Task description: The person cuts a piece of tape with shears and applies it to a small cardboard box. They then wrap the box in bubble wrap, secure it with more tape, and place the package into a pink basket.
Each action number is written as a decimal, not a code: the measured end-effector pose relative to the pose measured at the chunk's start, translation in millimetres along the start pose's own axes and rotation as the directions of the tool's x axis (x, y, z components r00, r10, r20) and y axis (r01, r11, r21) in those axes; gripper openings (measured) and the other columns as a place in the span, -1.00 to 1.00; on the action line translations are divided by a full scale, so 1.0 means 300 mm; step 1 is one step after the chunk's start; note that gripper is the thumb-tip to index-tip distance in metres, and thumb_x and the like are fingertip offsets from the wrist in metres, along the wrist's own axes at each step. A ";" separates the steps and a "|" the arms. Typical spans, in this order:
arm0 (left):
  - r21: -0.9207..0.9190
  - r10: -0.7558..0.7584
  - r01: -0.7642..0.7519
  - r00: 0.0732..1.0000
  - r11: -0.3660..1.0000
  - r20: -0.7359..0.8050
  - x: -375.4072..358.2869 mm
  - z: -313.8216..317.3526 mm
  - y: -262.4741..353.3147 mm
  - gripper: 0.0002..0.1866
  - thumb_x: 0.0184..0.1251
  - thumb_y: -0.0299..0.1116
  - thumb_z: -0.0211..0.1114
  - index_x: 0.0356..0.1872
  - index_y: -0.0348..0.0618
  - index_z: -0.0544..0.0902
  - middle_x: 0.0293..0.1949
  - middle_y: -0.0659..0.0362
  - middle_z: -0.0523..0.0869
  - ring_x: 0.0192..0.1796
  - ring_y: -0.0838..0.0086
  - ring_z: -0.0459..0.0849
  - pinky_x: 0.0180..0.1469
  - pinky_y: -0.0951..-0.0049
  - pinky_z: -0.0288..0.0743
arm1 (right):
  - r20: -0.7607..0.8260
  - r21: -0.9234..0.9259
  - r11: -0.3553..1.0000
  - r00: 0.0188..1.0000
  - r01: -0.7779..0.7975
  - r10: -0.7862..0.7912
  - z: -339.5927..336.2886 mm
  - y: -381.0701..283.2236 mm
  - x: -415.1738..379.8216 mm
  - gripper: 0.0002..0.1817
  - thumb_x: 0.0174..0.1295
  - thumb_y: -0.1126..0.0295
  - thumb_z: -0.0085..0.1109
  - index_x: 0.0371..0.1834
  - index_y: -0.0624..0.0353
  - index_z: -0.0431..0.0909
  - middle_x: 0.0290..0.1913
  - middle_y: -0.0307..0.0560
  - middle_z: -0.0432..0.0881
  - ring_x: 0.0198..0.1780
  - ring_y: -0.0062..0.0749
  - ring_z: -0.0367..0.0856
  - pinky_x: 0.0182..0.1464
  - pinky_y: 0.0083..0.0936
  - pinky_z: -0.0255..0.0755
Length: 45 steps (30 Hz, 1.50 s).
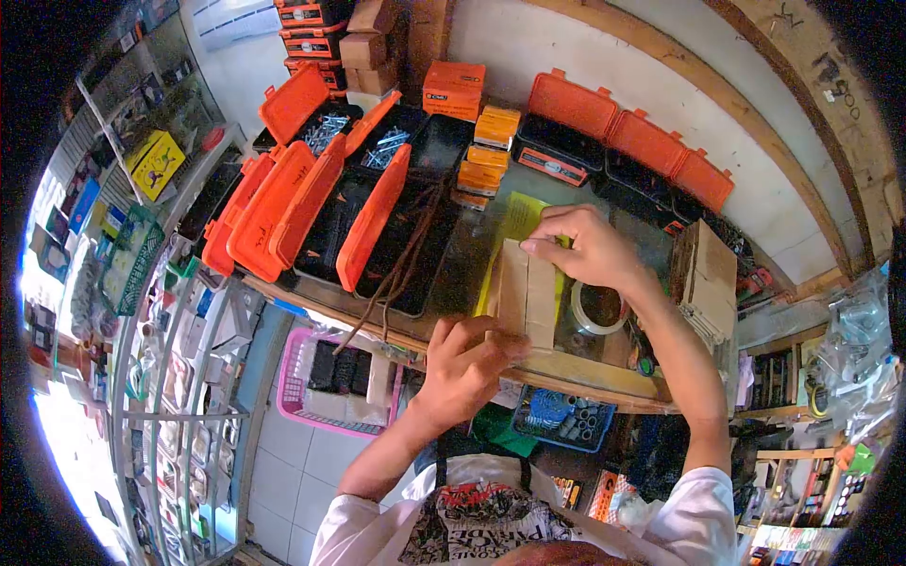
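Presently both hands rest on a stack of flat cardboard pieces [528,297] lying on the glass counter [453,274], directly in front of the person. The left hand [467,363] grips the near end of the stack, fingers curled over its edge, apparently to keep the pieces from sliding. The right hand [585,247] presses down on the far end with fingertips [533,247] flat and thumb tucked beneath; the hold looks narrow, pinching only the top of the stack. Held at opposite ends, the pieces stay squared against each other

A yellow sheet [521,219] lies under and beyond the stack, partly covered by it. A roll of clear tape [596,307] sits just beside the stack on the right, within reach of the right hand. A folded cardboard bundle [708,278] stands further right. Open orange cases [311,203] with black trays occupy the left of the counter, lids tilted up so the contents show; two hold screws [326,130]. Small orange boxes [486,160] are stacked behind
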<state>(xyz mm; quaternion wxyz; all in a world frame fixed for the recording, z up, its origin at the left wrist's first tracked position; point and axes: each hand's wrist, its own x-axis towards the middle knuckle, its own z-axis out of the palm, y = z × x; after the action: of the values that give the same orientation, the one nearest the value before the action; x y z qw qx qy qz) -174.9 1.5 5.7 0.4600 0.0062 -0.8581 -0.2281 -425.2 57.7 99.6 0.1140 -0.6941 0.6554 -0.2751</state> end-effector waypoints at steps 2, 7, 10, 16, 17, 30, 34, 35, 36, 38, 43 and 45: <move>-0.007 0.009 -0.009 1.000 1.000 0.008 0.005 -0.003 0.000 -0.45 -0.12 -0.48 0.41 0.03 0.03 0.54 -0.01 0.31 0.80 0.06 0.24 0.68 -0.05 0.16 0.45 | -0.005 -0.085 0.991 0.994 0.107 -0.108 0.000 0.000 0.002 -0.83 0.33 0.41 0.35 -0.27 0.34 0.72 -0.39 0.08 0.64 -0.30 -0.03 0.67 -0.22 -0.28 0.51; -0.003 0.011 -0.011 0.999 1.000 -0.038 -0.001 0.011 -0.003 -0.46 -0.09 -0.50 0.40 0.03 0.03 0.52 0.02 0.30 0.79 0.06 0.23 0.68 -0.03 0.13 0.44 | 0.001 -0.064 0.992 0.994 0.108 -0.108 -0.008 -0.026 -0.007 -0.83 0.33 0.42 0.33 -0.24 0.36 0.72 -0.32 0.09 0.66 -0.24 0.03 0.69 -0.18 -0.22 0.53; 0.029 0.019 -0.018 0.999 0.999 -0.035 -0.005 0.011 -0.001 -0.46 -0.06 -0.51 0.41 0.04 0.05 0.52 0.00 0.31 0.79 0.05 0.23 0.67 -0.02 0.11 0.43 | 0.008 -0.043 0.994 0.995 0.103 -0.103 -0.008 -0.026 -0.009 -0.84 0.33 0.43 0.33 -0.24 0.35 0.72 -0.32 0.10 0.66 -0.24 0.02 0.68 -0.17 -0.22 0.53; 0.058 0.052 -0.050 0.998 0.997 -0.028 -0.008 0.022 -0.011 -0.45 -0.06 -0.51 0.42 0.05 0.07 0.52 -0.01 0.33 0.78 0.04 0.25 0.68 -0.03 0.12 0.41 | 0.080 -0.203 0.972 0.991 0.121 -0.107 -0.031 -0.067 -0.008 -0.83 0.33 0.40 0.34 -0.25 0.33 0.73 -0.32 0.07 0.66 -0.24 0.02 0.68 -0.16 -0.22 0.51; 0.060 0.050 -0.049 0.999 0.997 -0.014 -0.004 0.014 -0.009 -0.45 -0.06 -0.52 0.42 0.05 0.07 0.52 -0.01 0.33 0.78 0.04 0.25 0.68 -0.03 0.12 0.41 | 0.096 -0.241 0.963 0.990 0.125 -0.105 -0.032 -0.074 -0.010 -0.82 0.33 0.39 0.34 -0.25 0.32 0.73 -0.32 0.07 0.66 -0.24 0.01 0.68 -0.16 -0.22 0.51; -0.015 0.042 -0.042 0.998 0.999 -0.037 -0.010 0.014 -0.016 -0.41 -0.10 -0.58 0.44 0.07 0.07 0.55 0.04 0.32 0.79 0.04 0.24 0.69 -0.02 0.13 0.43 | 0.138 0.376 0.853 0.932 -0.362 0.335 0.033 0.102 0.006 -0.77 0.36 0.31 0.40 -0.23 0.31 0.78 -0.28 -0.22 0.78 -0.27 -0.65 0.59 -0.16 -0.54 0.44; -0.055 0.027 -0.033 0.995 0.998 -0.098 0.001 0.014 -0.006 -0.41 -0.10 -0.65 0.39 0.06 0.07 0.57 0.01 0.33 0.78 0.02 0.25 0.69 0.00 0.15 0.44 | 0.180 0.421 0.791 0.896 -0.444 0.407 0.026 0.086 0.023 -0.78 0.30 0.27 0.46 -0.19 0.20 0.83 -0.26 -0.29 0.79 -0.25 -0.69 0.58 -0.16 -0.60 0.43; -0.039 0.016 -0.019 0.995 0.999 -0.094 0.009 0.008 0.000 -0.42 -0.09 -0.66 0.38 0.05 0.06 0.57 0.00 0.33 0.78 0.02 0.24 0.68 0.00 0.16 0.44 | 0.193 0.399 0.782 0.877 -0.480 0.440 0.018 0.077 0.027 -0.77 0.28 0.25 0.48 -0.18 0.18 0.83 -0.28 -0.30 0.79 -0.24 -0.68 0.58 -0.17 -0.61 0.43; -0.024 0.004 -0.006 0.996 1.000 -0.091 0.013 0.004 0.005 -0.42 -0.09 -0.67 0.37 0.04 0.06 0.57 -0.01 0.33 0.78 0.02 0.24 0.68 0.00 0.16 0.44 | 0.215 0.391 0.767 0.861 -0.508 0.461 0.008 0.072 0.032 -0.76 0.26 0.22 0.49 -0.18 0.17 0.83 -0.27 -0.30 0.78 -0.24 -0.68 0.59 -0.17 -0.61 0.43; -0.035 0.004 -0.008 0.995 0.999 -0.096 0.009 0.004 0.006 -0.44 -0.07 -0.68 0.37 0.04 0.05 0.58 -0.04 0.31 0.77 0.01 0.24 0.68 0.00 0.17 0.45 | 0.259 0.372 0.737 0.825 -0.565 0.502 -0.005 0.067 0.038 -0.72 0.22 0.18 0.52 -0.19 0.16 0.82 -0.25 -0.31 0.77 -0.24 -0.66 0.59 -0.17 -0.62 0.43; -0.068 0.004 -0.014 0.990 0.998 -0.140 0.019 0.011 0.006 -0.46 -0.06 -0.68 0.36 0.02 0.04 0.62 -0.08 0.28 0.77 0.01 0.24 0.67 0.00 0.17 0.44 | 0.406 0.440 0.554 0.707 -0.707 0.580 -0.020 0.049 0.064 -0.78 0.24 0.19 0.49 -0.18 0.04 0.77 -0.34 -0.40 0.64 -0.31 -0.67 0.49 -0.24 -0.55 0.40; -0.051 -0.035 0.029 0.994 0.998 -0.106 0.024 0.000 0.023 -0.48 -0.05 -0.69 0.35 0.00 0.05 0.64 -0.09 0.26 0.76 0.01 0.24 0.66 0.00 0.17 0.43 | 0.515 0.457 0.439 0.633 -0.773 0.578 -0.026 0.058 0.069 -0.81 0.26 0.20 0.48 -0.18 0.00 0.75 -0.38 -0.44 0.58 -0.33 -0.68 0.45 -0.28 -0.53 0.38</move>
<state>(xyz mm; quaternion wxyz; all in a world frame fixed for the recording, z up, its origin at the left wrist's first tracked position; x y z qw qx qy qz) -177.8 5.9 14.1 0.5017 0.0208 -0.8260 -0.2561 -444.2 37.2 101.8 0.5376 -0.3158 0.7180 -0.3094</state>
